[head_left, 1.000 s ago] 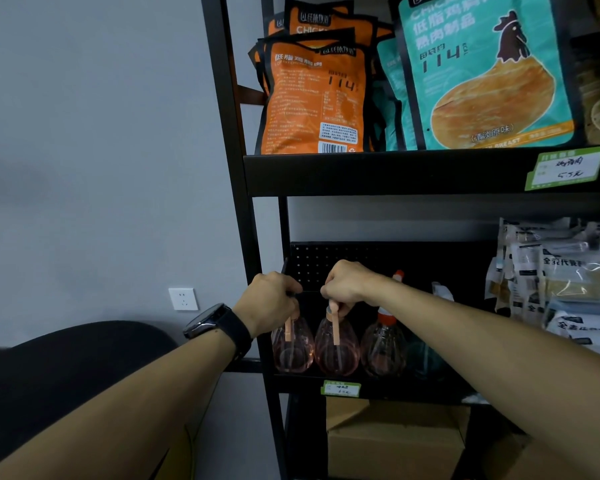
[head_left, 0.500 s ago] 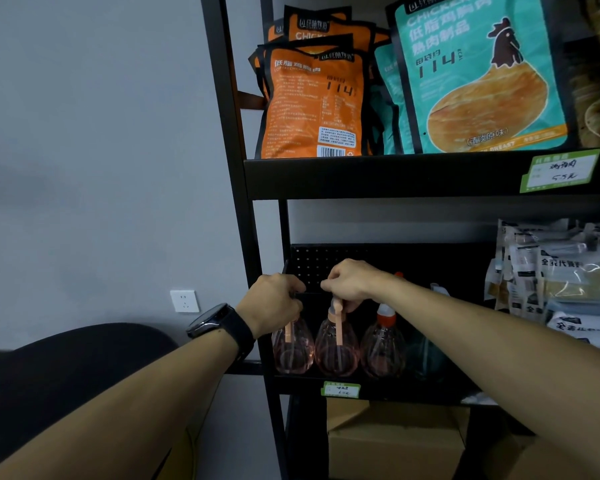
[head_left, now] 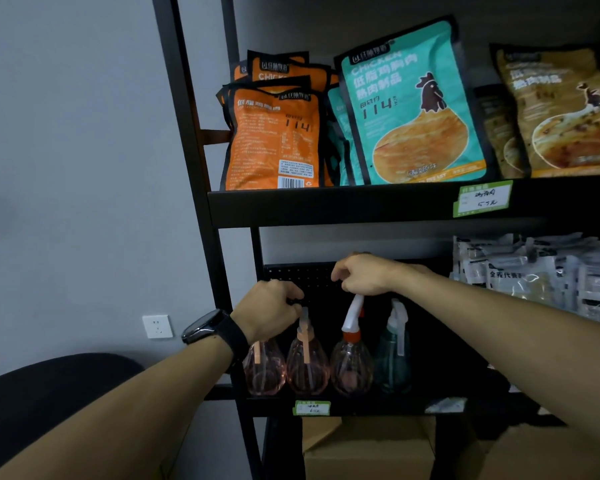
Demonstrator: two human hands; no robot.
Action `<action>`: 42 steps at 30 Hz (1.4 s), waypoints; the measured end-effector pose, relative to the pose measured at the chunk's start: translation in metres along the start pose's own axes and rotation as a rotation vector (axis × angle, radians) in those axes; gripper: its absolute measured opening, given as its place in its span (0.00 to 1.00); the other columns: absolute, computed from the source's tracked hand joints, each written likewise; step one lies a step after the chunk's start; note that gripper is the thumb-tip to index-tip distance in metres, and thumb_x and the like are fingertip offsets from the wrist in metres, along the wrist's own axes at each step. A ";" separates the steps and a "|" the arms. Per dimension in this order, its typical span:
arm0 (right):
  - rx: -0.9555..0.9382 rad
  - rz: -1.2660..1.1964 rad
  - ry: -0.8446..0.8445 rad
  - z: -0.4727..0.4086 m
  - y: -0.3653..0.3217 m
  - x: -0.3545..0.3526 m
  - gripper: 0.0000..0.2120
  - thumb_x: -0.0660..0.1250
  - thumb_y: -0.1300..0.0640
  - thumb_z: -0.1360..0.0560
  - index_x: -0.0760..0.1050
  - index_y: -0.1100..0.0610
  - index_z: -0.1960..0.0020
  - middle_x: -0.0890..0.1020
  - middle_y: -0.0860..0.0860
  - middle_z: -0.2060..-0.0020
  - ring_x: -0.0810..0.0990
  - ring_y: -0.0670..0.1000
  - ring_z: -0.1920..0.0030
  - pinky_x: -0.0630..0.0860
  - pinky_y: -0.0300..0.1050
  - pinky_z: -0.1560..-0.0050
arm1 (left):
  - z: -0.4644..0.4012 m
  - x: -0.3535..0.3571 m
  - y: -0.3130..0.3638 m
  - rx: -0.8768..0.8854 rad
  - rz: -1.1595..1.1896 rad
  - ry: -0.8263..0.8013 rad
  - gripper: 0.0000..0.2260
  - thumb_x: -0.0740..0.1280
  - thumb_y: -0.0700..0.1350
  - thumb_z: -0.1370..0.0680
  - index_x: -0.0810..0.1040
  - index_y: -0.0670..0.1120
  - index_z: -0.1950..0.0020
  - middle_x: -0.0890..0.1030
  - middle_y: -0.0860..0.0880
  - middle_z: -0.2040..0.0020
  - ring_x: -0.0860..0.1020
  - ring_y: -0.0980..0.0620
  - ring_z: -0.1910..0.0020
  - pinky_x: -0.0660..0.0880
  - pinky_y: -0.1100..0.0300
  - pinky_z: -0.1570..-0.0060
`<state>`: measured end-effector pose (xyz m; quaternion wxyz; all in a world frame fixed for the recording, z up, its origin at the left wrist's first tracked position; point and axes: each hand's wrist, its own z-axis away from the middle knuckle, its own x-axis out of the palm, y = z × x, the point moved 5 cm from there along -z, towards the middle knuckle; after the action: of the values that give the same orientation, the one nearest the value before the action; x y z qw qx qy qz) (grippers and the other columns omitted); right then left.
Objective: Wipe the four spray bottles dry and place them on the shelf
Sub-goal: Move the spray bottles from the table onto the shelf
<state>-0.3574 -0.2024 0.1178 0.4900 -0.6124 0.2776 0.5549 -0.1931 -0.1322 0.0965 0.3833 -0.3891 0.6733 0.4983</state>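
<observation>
Nearest the camera, two bare forearms reach toward the shelf (head_left: 361, 407), the left wrist wearing a dark watch (head_left: 207, 327). The left hand (head_left: 269, 311) is curled in a narrow grip at the head of the leftmost pink bottle (head_left: 264, 370), near the shelf's left upright, though what its fingers hold is hidden behind the knuckles. Just beside it stands the second pink bottle (head_left: 306, 368), untouched. The right hand (head_left: 362, 275) is a little higher and further in, its grip pinching the top of the white trigger of the orange-collared bottle (head_left: 351, 367). The teal bottle (head_left: 392, 362) stands next to that one, closest to the middle of the shelf. All four stand upright in a row close to the front edge, so the placing looks nearly finished; only small straightening seems left. No cloth is in view, and whether the bottles are dry cannot be told. Headroom under the upper shelf is generous, open shelf remains rightward before the white packets (head_left: 534, 271), and the perforated back panel (head_left: 302, 277) stands behind.
</observation>
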 end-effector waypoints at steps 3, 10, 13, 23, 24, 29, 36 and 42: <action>-0.034 0.093 -0.032 0.000 0.010 0.007 0.24 0.61 0.64 0.26 0.73 0.48 0.33 0.72 0.49 0.32 0.72 0.52 0.34 0.72 0.46 0.36 | -0.007 0.010 0.001 -0.014 0.018 -0.043 0.15 0.64 0.45 0.19 0.79 0.47 0.33 0.81 0.50 0.36 0.78 0.52 0.36 0.72 0.65 0.40; -0.100 0.227 -0.094 -0.004 0.016 0.031 0.26 0.70 0.59 0.27 0.70 0.47 0.31 0.68 0.50 0.30 0.70 0.52 0.33 0.71 0.44 0.40 | -0.010 0.036 -0.003 -0.029 -0.005 -0.101 0.11 0.65 0.48 0.20 0.83 0.49 0.41 0.82 0.53 0.55 0.77 0.57 0.56 0.64 0.75 0.64; -0.078 0.231 -0.145 -0.003 0.017 0.036 0.25 0.71 0.56 0.27 0.71 0.48 0.32 0.71 0.49 0.33 0.72 0.52 0.37 0.71 0.44 0.44 | -0.010 0.039 -0.007 -0.033 0.001 -0.092 0.12 0.66 0.50 0.20 0.83 0.50 0.40 0.83 0.52 0.53 0.77 0.58 0.57 0.64 0.76 0.66; -0.064 0.194 -0.162 -0.002 0.021 0.039 0.13 0.72 0.52 0.27 0.78 0.49 0.43 0.74 0.45 0.52 0.75 0.48 0.52 0.72 0.43 0.55 | -0.013 0.041 -0.010 -0.037 0.018 -0.088 0.13 0.66 0.49 0.21 0.83 0.49 0.38 0.84 0.48 0.43 0.77 0.55 0.51 0.68 0.70 0.55; -0.061 0.192 -0.162 -0.002 0.021 0.038 0.13 0.72 0.51 0.27 0.78 0.49 0.43 0.75 0.45 0.52 0.75 0.48 0.52 0.72 0.44 0.54 | -0.013 0.041 -0.011 -0.041 0.023 -0.088 0.13 0.66 0.49 0.21 0.83 0.49 0.38 0.84 0.48 0.43 0.78 0.55 0.49 0.68 0.70 0.54; -0.056 0.204 -0.135 -0.002 0.022 0.035 0.10 0.71 0.48 0.28 0.79 0.48 0.48 0.76 0.45 0.55 0.75 0.46 0.56 0.71 0.41 0.60 | -0.013 0.041 -0.011 -0.038 0.019 -0.092 0.13 0.66 0.50 0.21 0.83 0.49 0.39 0.84 0.47 0.44 0.79 0.52 0.50 0.68 0.70 0.56; -0.071 0.207 -0.134 -0.005 0.024 0.036 0.05 0.69 0.48 0.26 0.77 0.47 0.53 0.78 0.45 0.61 0.77 0.47 0.58 0.71 0.41 0.60 | -0.015 0.043 -0.014 -0.051 0.035 -0.106 0.13 0.66 0.50 0.21 0.83 0.49 0.40 0.84 0.47 0.45 0.77 0.53 0.52 0.69 0.68 0.55; -0.047 0.193 -0.129 -0.005 0.022 0.033 0.06 0.68 0.48 0.25 0.79 0.49 0.50 0.78 0.45 0.63 0.77 0.47 0.60 0.73 0.42 0.59 | -0.016 0.044 -0.014 -0.052 0.039 -0.102 0.13 0.67 0.51 0.21 0.83 0.50 0.39 0.84 0.47 0.44 0.78 0.52 0.51 0.68 0.71 0.58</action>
<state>-0.3677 -0.2080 0.0798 0.4367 -0.5572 0.2902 0.6439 -0.2000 -0.1566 0.0552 0.3969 -0.3597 0.6472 0.5424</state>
